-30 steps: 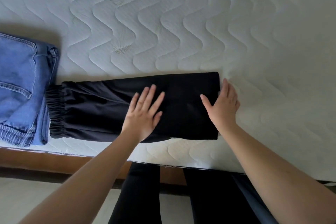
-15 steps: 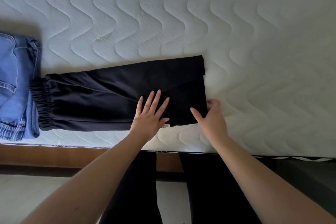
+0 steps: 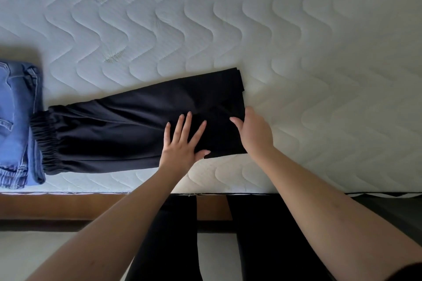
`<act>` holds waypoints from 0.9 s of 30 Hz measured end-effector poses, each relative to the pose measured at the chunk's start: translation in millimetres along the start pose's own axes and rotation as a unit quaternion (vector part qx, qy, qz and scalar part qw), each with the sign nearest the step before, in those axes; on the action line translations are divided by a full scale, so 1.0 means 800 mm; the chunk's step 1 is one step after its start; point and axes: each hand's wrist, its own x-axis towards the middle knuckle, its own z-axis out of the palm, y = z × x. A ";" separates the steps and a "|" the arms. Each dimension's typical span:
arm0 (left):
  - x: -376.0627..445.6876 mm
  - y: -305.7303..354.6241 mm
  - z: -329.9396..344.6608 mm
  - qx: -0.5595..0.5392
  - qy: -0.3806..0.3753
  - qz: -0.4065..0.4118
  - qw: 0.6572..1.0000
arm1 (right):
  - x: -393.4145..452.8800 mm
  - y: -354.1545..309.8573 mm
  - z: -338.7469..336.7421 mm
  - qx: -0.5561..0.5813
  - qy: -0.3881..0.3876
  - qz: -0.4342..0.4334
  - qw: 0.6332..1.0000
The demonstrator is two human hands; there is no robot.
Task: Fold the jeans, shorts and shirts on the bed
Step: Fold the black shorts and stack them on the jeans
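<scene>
— Firstly, largest item?
— Bed [image 3: 228, 18]: white mattress with wavy quilting, brown wooden frame along the near edge.
— Next?
— Black trousers [image 3: 127, 130]: folded lengthwise, lying flat near the bed's near edge, elastic waistband to the left, folded end to the right.
— Next?
— Folded blue jeans [image 3: 16, 121]: at the left edge of the bed, touching the waistband.
— Arms?
— Both bare forearms reach up from below onto the trousers.
— Left hand [image 3: 182, 143]?
— Flat, palm down, fingers straight and spread, pressing the cloth right of its middle.
— Right hand [image 3: 253, 132]?
— At the folded right end, thumb on top of the cloth, fingers curled around the edge, gripping it.
</scene>
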 end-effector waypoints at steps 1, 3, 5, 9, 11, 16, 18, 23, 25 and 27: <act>0.004 0.005 -0.001 0.003 0.004 0.002 1.000 | 0.000 0.005 -0.002 0.012 -0.001 0.002 1.000; 0.014 0.016 -0.006 0.007 0.008 0.013 1.000 | 0.003 0.018 -0.009 0.046 -0.002 0.013 0.999; 0.023 0.029 -0.011 0.005 0.010 0.026 1.000 | 0.006 0.034 -0.018 0.056 0.003 0.015 0.998; 0.047 0.072 -0.021 -0.020 -0.002 0.048 0.999 | 0.009 0.076 -0.043 0.055 0.026 0.027 0.998; 0.059 0.097 -0.025 -0.029 -0.018 0.063 0.997 | 0.010 0.100 -0.054 0.064 0.041 0.042 0.996; 0.080 0.117 -0.039 0.019 -0.080 0.061 0.995 | 0.010 0.119 -0.059 0.050 0.027 0.062 0.996; 0.089 0.116 -0.056 0.022 -0.077 0.067 0.995 | 0.009 0.118 -0.057 0.066 0.028 0.064 0.995; 0.160 0.107 -0.112 -0.107 0.006 0.085 0.991 | 0.009 0.118 -0.055 0.113 0.001 0.089 0.990; 0.205 0.109 -0.128 -0.151 0.003 0.096 0.984 | 0.006 0.122 -0.055 0.147 -0.012 0.088 0.985; 0.249 0.118 -0.139 -0.172 -0.027 0.094 0.980 | 0.002 0.126 -0.057 0.188 -0.035 0.078 0.979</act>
